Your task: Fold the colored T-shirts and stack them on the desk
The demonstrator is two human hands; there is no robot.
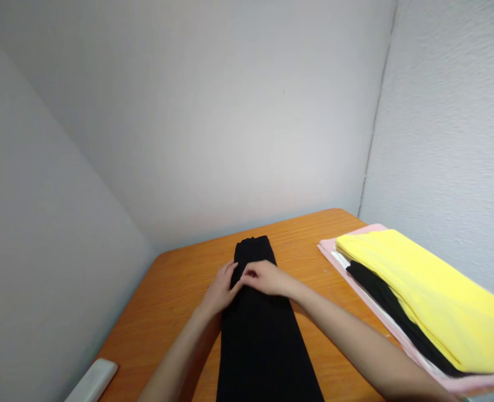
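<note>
A long black garment (260,340), folded into a narrow strip, lies flat on the wooden table and runs out of view at the bottom. Its far end looks gathered, like an elastic waist. On its left edge rests my left hand (221,287), fingers spread and thumb reaching toward the middle of the cloth. My right hand (265,277) lies across the upper part, its thumb and fingertips pinched together at the black cloth. Both hands' fingertips nearly meet there.
A stack of folded clothes lies on the right: a yellow garment (431,296) on top, with black cloth (401,312), white cloth and pink cloth (327,245) beneath. A white object (94,379) is at the table's (158,324) left edge. Walls stand behind and at both sides.
</note>
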